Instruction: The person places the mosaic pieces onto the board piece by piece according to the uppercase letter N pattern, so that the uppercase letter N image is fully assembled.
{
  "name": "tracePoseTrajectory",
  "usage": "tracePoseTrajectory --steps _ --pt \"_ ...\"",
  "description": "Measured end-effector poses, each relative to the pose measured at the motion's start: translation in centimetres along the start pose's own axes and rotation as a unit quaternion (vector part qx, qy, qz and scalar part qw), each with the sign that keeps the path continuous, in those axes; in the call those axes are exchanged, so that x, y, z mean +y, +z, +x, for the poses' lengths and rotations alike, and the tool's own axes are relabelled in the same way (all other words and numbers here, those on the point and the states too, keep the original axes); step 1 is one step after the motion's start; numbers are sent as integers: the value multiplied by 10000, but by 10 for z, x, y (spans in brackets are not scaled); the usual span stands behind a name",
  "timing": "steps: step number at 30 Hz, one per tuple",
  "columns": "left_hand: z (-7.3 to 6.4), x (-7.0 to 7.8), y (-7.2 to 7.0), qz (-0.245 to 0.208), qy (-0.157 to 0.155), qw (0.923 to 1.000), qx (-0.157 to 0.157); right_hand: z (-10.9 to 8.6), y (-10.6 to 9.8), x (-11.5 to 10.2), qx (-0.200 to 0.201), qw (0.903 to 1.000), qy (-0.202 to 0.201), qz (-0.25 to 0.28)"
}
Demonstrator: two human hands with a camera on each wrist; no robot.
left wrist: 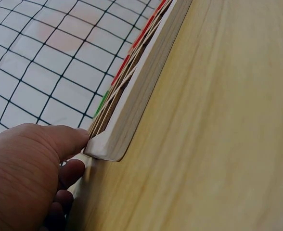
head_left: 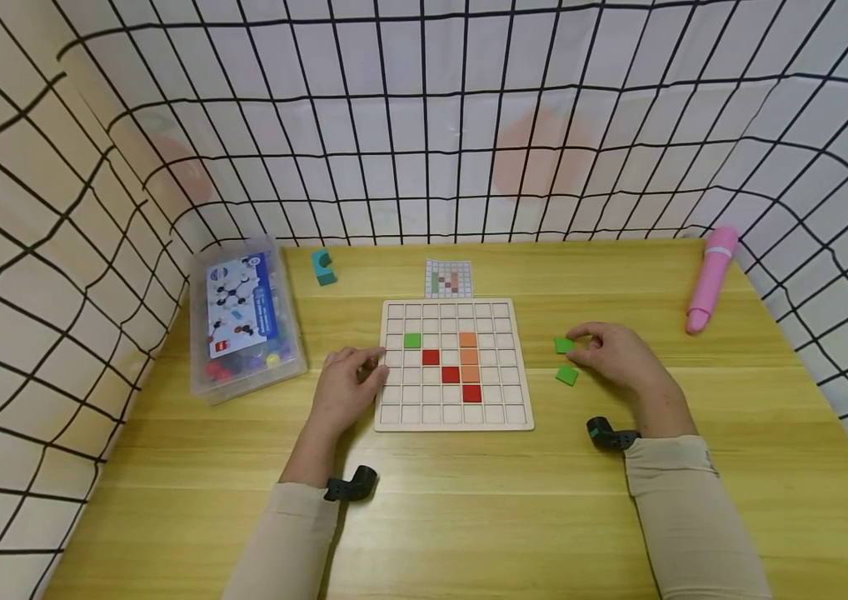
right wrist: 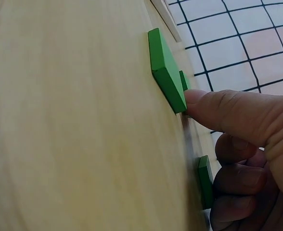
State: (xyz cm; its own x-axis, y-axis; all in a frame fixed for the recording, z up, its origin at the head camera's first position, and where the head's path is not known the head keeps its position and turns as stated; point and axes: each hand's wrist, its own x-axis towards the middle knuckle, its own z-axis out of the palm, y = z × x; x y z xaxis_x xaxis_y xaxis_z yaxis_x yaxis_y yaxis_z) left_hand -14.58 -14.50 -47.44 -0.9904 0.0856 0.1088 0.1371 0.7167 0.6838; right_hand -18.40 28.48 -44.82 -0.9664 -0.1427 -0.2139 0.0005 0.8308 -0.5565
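A pale wooden grid board [head_left: 409, 422] lies mid-table with one green, several red and orange tiles in its cells. Against its left edge rests my left hand [head_left: 345, 387], with thumb and index fingertips spaced along the rim; the thumb tip [left wrist: 79, 138] meets the board's corner in the left wrist view. To the right of the board, my right hand [head_left: 615, 354] has thumb and index tip about the edges of a green tile [head_left: 562, 345]. A nearer green tile [head_left: 566, 376] lies beside it. Another green tile [right wrist: 205, 183] shows near the curled fingers in the right wrist view.
A printed pattern card [head_left: 449, 279] lies behind the board. At the left is a clear plastic box [head_left: 289, 362] with coloured pieces, near a teal block [head_left: 324, 268]. A pink marker-shaped object [head_left: 712, 279] lies far right. Grid-patterned cloth [head_left: 394, 167] borders the table.
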Motion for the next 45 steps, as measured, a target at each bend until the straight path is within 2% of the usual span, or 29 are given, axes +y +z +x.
tracePoseTrajectory --steps 17,29,35,40,45 --pt "-1 2 0 18 5 10000 24 -2 0 -17 28 9999 -93 -99" --pt "0 0 0 25 10 10000 10 -3 10 -48 -140 9989 -413 172" --pt "0 1 0 46 10 10000 38 -5 15 -68 -272 9984 -424 250" --pt "0 1 0 54 17 10000 30 -4 19 -82 -346 9986 -362 197" --pt "-1 1 -1 48 29 10000 30 -1 26 -96 -384 9976 -578 70"
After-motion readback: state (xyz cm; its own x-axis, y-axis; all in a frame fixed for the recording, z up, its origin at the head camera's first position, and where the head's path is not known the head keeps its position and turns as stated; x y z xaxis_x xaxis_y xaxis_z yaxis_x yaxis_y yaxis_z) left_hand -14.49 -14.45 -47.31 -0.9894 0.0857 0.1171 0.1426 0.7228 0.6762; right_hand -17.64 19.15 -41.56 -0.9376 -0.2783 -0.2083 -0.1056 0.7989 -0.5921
